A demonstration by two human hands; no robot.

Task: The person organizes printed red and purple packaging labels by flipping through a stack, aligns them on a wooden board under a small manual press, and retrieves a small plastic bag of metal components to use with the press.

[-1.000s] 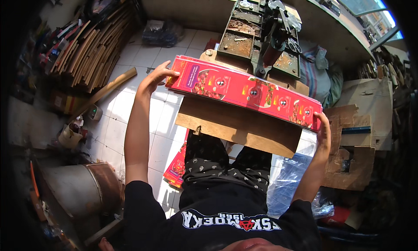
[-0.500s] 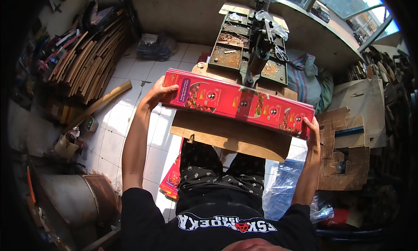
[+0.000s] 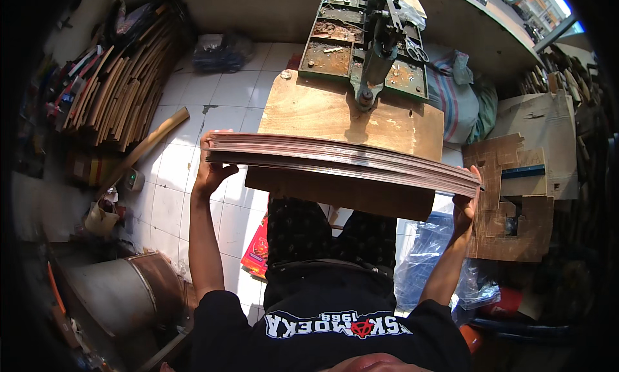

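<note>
Over grained wooden board [image 3: 296, 107] | long layered stack [image 3: 342, 151] | fingers [image 3: 206, 142] gripping both ends

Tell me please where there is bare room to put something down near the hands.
The wooden board is bare between the held stack of sheets and the green trays, left of the machine. Floor tiles show bare between the brown pole and left hand. Crowded: the littered trays, and the right side, with clear plastic and cardboard.

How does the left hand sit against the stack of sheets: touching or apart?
Touching. The head view shows the left hand wrapped around the left end of the stack of sheets.
</note>
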